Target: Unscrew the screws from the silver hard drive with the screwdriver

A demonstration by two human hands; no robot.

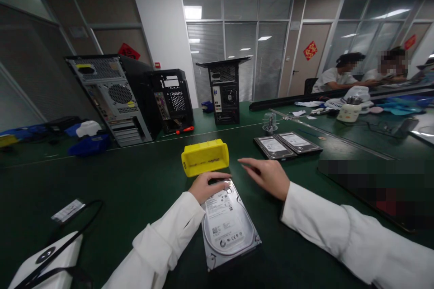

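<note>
A silver hard drive (230, 226) with a white label lies face up on the green tabletop in front of me. My left hand (205, 187) grips its far left corner, thumb on the top face and fingers along the far edge. To the right of the drive, my right hand (269, 178) hovers with index finger and thumb apart and nothing visible between them. Its other fingers are partly hidden. Just beyond my left hand, a yellow plastic bin (205, 158) holds small dark pieces too small to name.
Two more hard drives (273, 146) lie at right, with a clear domed container (270, 123) behind them. Computer cases (225, 92) stand at the back, near a red-handled screwdriver (185, 130). A white device (47, 257) with a black strap sits front left. People sit far right.
</note>
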